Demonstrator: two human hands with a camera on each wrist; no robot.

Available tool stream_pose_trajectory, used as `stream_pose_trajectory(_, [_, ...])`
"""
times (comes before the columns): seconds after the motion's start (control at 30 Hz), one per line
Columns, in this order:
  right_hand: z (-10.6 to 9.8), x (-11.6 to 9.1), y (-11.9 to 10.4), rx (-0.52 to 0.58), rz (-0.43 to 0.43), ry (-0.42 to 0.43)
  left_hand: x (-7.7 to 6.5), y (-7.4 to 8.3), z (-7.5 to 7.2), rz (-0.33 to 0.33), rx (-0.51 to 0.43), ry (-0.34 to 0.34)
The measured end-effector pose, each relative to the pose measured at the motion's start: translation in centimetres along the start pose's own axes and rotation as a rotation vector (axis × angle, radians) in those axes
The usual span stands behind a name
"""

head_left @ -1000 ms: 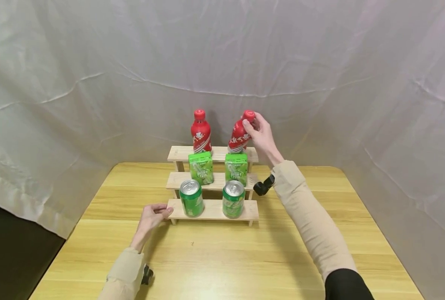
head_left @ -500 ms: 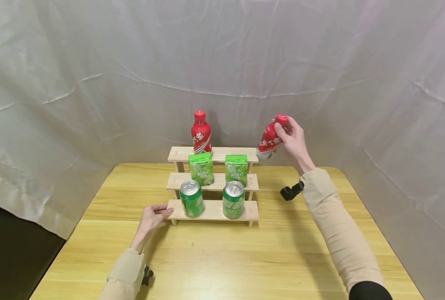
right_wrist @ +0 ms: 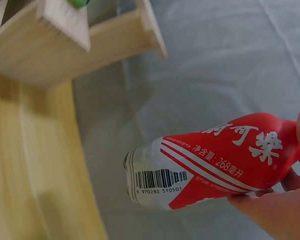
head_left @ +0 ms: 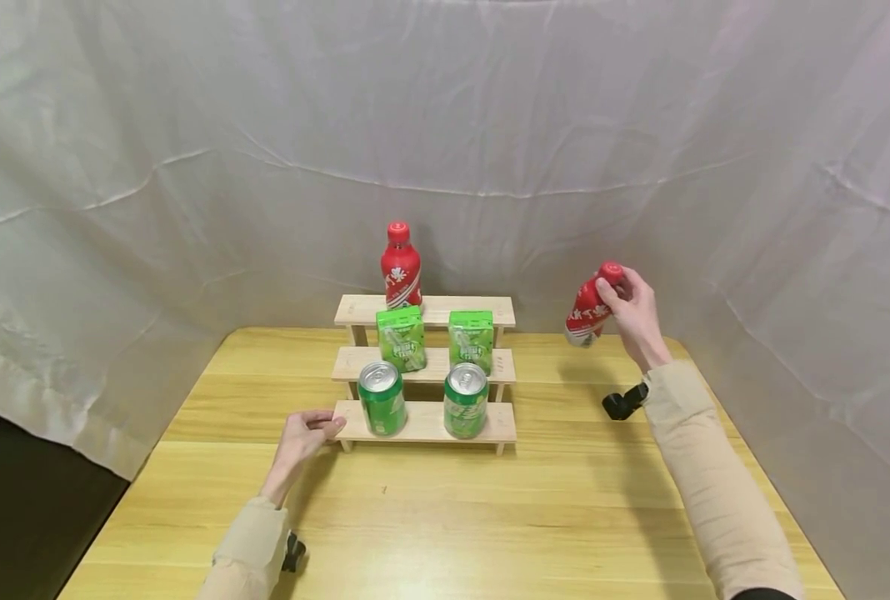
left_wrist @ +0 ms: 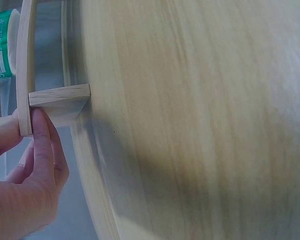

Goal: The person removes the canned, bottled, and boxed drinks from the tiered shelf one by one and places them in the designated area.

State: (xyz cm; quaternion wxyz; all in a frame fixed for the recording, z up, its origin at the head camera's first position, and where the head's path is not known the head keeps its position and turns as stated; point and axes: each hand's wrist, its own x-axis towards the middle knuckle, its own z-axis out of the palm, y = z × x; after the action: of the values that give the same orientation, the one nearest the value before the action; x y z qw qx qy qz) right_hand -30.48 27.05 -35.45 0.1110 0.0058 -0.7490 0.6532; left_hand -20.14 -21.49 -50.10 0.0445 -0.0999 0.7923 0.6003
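Observation:
My right hand (head_left: 635,314) grips a red bottle (head_left: 591,307) near its neck, tilted in the air to the right of a three-step wooden rack (head_left: 499,421). The right wrist view shows that bottle's (right_wrist: 225,160) barcode and white lettering. With thumb and fingers, my left hand (head_left: 302,442) pinches the left end of the rack's lowest board (left_wrist: 25,75). Another red bottle (head_left: 402,271) stands on the top step. Two green drink cartons, a left carton (head_left: 402,340) and a right carton (head_left: 471,343), are on the middle step. A left can (head_left: 382,400) and a right can (head_left: 466,402) occupy the bottom step.
The rack stands on a wood-grain table (head_left: 445,525). A pale grey cloth (head_left: 445,100) hangs behind the table and along its sides. A dark area (head_left: 25,500) shows beyond the table's left edge.
My right hand has lifted the red bottle off the top step's right side and carried it rightward, then somewhat lower. My left hand stays at the rack's lowest board.

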Motion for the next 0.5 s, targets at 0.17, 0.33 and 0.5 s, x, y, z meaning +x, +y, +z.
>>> stream_pose_trajectory(0.17, [-1.0, -0.2, 1.9, -0.116, 0.06, 0.001, 0.0, 0.0, 0.0, 0.011, 0.006, 0.003])
stream_pose_trajectory(0.33, [-1.4, -0.4, 3.8, -0.187, 0.082, 0.015, 0.0, 0.0, 0.0, 0.018, -0.008, -0.007])
stream_pose_trajectory(0.5, [-1.7, -0.6, 5.4, -0.228, 0.105, 0.015, -0.1, 0.0, 0.0, 0.019, 0.001, -0.009])
